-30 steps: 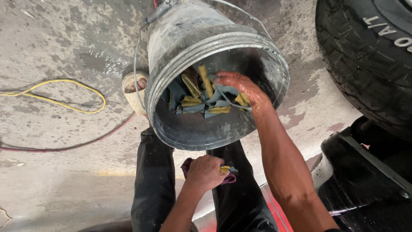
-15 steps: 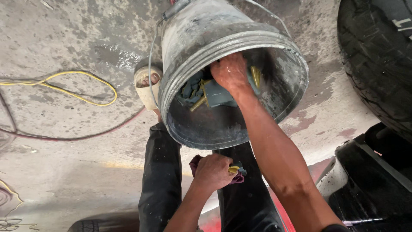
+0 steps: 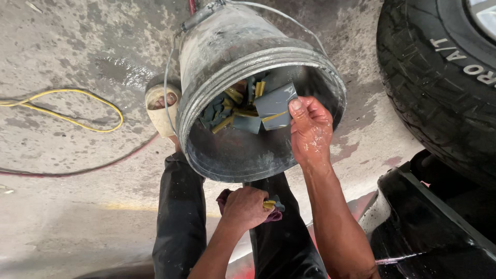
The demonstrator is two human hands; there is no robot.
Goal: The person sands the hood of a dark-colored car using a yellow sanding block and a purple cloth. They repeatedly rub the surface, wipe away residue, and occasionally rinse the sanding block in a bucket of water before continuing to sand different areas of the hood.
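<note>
Nearest, the left hand [image 3: 247, 207] is closed around a crumpled maroon cloth [image 3: 226, 198] and some yellow-and-grey pieces by the black trouser legs [image 3: 181, 217]. Above it, the wet right hand [image 3: 311, 130] pinches a grey rectangular sheet with a yellow edge [image 3: 275, 106] at the mouth of the tilted dull-grey metal bucket [image 3: 232, 62]. Beyond lie a yellow cable [image 3: 77, 111] and a black tyre [image 3: 439, 77].

A bucket [image 3: 243, 98] lies tipped on the floor [image 3: 67, 206], its mouth toward the person, with sheets [image 3: 243, 106] inside. The right hand [image 3: 310, 132] is at its rim, holding one sheet [image 3: 274, 106]. The left hand [image 3: 245, 206] sits below the bucket, over the legs [image 3: 181, 222]. A tyre [image 3: 439, 77] stands right; cables [image 3: 77, 111] lie left.
</note>
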